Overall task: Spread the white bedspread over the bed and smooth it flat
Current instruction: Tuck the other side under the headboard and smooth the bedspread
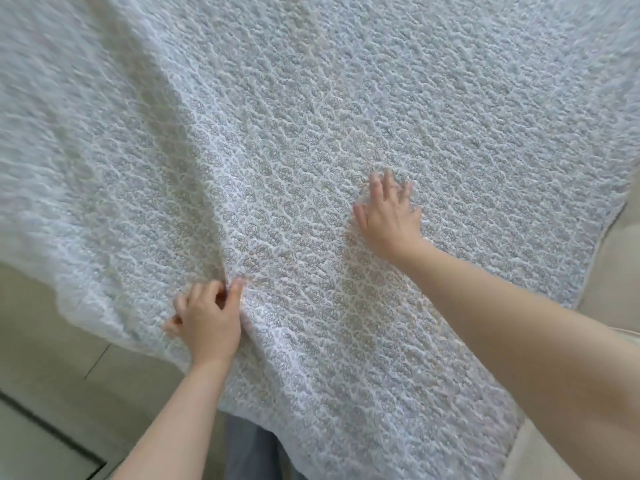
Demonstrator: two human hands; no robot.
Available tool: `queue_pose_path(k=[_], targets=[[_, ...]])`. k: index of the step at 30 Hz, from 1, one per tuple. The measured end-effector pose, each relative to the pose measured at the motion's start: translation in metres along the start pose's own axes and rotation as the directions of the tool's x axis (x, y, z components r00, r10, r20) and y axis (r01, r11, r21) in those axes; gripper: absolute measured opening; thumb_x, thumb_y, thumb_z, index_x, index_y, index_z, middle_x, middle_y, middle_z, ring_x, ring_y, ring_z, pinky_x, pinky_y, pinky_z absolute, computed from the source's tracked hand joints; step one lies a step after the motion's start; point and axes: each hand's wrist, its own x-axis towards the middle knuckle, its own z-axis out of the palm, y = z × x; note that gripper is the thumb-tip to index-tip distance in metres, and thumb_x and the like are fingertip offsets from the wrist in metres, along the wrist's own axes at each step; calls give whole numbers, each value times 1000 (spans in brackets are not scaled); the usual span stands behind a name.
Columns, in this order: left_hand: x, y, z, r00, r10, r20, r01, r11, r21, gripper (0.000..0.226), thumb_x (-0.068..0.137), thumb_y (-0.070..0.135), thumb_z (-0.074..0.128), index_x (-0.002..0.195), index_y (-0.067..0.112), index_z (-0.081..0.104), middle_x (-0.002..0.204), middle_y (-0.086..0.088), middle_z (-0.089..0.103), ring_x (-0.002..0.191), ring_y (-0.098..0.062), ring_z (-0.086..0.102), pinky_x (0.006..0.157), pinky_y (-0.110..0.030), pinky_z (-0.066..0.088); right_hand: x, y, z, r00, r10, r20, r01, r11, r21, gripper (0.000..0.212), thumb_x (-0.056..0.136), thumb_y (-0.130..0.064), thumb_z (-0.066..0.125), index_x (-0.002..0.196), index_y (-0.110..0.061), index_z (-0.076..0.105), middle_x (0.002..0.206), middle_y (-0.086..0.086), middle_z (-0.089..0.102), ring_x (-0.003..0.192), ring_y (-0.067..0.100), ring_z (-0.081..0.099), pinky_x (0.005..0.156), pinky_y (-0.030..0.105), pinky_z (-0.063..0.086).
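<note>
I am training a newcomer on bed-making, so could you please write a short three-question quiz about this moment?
1. True or false: the left hand pinches a fold of the white bedspread.
2. What does the right hand do? A) lifts a corner B) rests on the cloth with spread fingers C) hangs clear of the cloth
3. Fill in: a raised crease runs up and away from the ___ hand.

Key: 1 true; 2 B; 3 left.

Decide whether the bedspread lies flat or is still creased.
Still creased. A ridge runs up the bedspread from where the left hand pinches it; the right hand presses flat.
</note>
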Motion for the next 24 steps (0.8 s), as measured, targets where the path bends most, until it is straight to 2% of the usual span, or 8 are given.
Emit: queue_pose_path(k=[5,8,10,12,14,19,22,24], targets=[[-31,-22,-19,923,-364,-122,344,926,-159,38,93,40,64,106,6,50,124,-19,47,115,-34,44,94,-46,34,5,-1,9,991,35,133,-23,996,-90,85,89,-75,10,147,-28,-31,151,14,-39,138,46,-31,107,74,-5],[-47,-40,-21,717,-697,-5,668,689,-282,86,75,62,74,131,8,35,135,-19,37,114,-34,45,93,-50,41,5,-6,12,987,52,152,-35,993,-113,87,85,-79,4,143,-27,-37,147,15,-45,135,46,-36,108,74,-6],[-51,-45,-18,581,-791,191,792,496,-355,92,70,75,67,127,7,45,110,-13,52,92,-30,55,82,-47,51,5,-8,7,986,66,155,-45,990,-132,87,86,-78,5,144,-28,-36,149,15,-42,137,47,-33,108,74,-6],[-55,-46,-19,612,-732,300,790,549,-273,78,73,82,55,86,5,55,69,-6,50,60,-23,50,64,-40,49,2,-12,7,986,84,147,-63,987,-148,85,88,-75,6,146,-26,-33,153,16,-35,139,48,-27,108,72,-6],[-60,-44,-23,683,-667,299,728,655,-203,69,79,78,51,65,12,39,54,-2,35,47,-19,36,51,-31,35,-5,-19,11,985,123,122,-106,986,-131,82,92,-70,9,149,-25,-29,156,17,-29,142,48,-21,111,70,-4],[-67,-40,-42,878,-463,117,475,819,-322,54,97,53,51,66,12,34,54,-2,31,45,-17,28,46,-30,27,-40,-46,41,985,162,65,-160,986,-39,74,96,-58,9,150,-20,-25,156,20,-27,143,43,-22,116,62,-7],[-82,-62,-57,836,-548,-31,487,768,-416,49,98,52,48,82,5,46,66,-4,44,63,-24,46,59,-37,40,-66,-47,60,995,92,36,-91,995,-36,77,95,-63,5,151,-19,-24,155,19,-30,143,40,-25,117,61,-6],[-85,-75,-59,808,-589,22,538,723,-433,49,98,51,50,94,3,48,75,-3,47,75,-27,51,70,-39,40,-76,-40,64,999,40,26,-38,998,-42,76,95,-64,6,151,-21,-25,155,17,-31,144,38,-25,117,59,-4]])
